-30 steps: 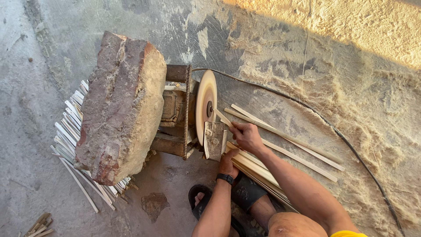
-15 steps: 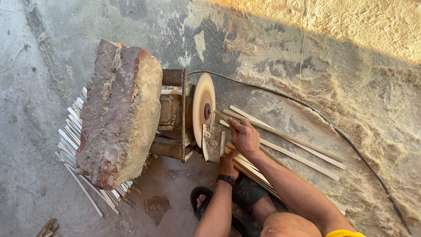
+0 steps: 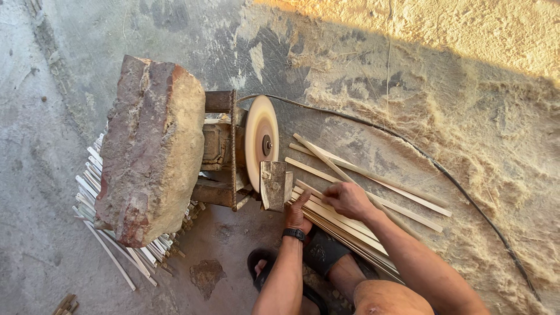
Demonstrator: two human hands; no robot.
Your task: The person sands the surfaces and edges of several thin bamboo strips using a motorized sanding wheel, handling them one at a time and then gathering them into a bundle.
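Sawdust lay thick over the concrete floor, pale where the sun struck the far side, and at the left a heavy reddish stone sat as a weight on the metal frame of a small machine, with a stack of cut wooden slats poking out from beneath it. Next along stood the round sanding disc, upright on its axle, and just below it a small metal rest. The left hand, a dark band on its wrist, was curled beside that rest, fingers bent, though whether it pinched anything I could not tell. The right hand lay palm down on a loose pile of thin sticks, fingers closing over the top few, well short of a fist. Both hands were very near the bare disc, so a slip or a stick snatched by the wheel looked likely to drag fingertips into it. A black cable trailed off to the right through the dust, where a foot could catch it.
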